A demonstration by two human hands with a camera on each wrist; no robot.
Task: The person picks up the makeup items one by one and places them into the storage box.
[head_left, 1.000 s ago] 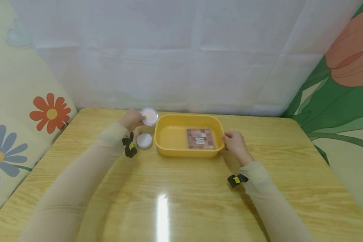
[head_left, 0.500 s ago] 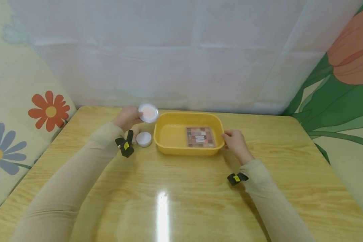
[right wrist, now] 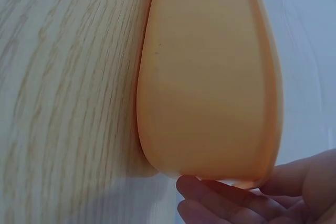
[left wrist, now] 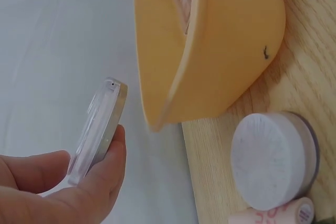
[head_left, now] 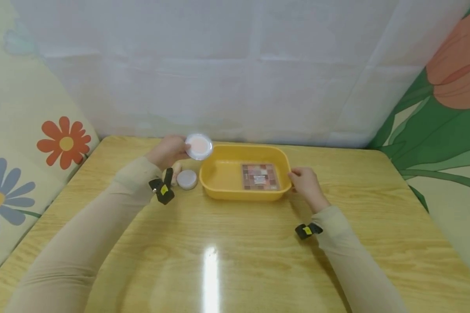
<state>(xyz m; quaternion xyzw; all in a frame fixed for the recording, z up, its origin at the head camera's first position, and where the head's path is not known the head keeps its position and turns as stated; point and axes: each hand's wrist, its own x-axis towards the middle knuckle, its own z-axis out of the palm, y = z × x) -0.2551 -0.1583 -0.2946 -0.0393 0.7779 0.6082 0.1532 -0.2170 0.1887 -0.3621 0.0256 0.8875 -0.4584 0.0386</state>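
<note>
My left hand (head_left: 168, 151) pinches a round clear-rimmed compact (head_left: 199, 146) between thumb and fingers, up beside the left back corner of the yellow bin (head_left: 243, 196). The left wrist view shows the compact (left wrist: 97, 132) tilted on edge, apart from the bin (left wrist: 231, 51). At the bin's right end my right hand (head_left: 307, 187) grips the rim; in the right wrist view its thumb is over the edge and its fingers (right wrist: 226, 203) are under it. A square checkered palette (head_left: 260, 177) lies in the bin's right half.
Left of the bin, a round white-lidded jar (head_left: 187, 179) stands on the wooden table (head_left: 250, 252). A small pink tube (left wrist: 273, 213) lies against the jar. A white cloth (head_left: 227, 78) hangs behind the table.
My left hand has lifted the compact slightly, then carried it rightward to the bin's left back corner. The right hand has stayed on the rim, and the palette has not moved in the bin.
</note>
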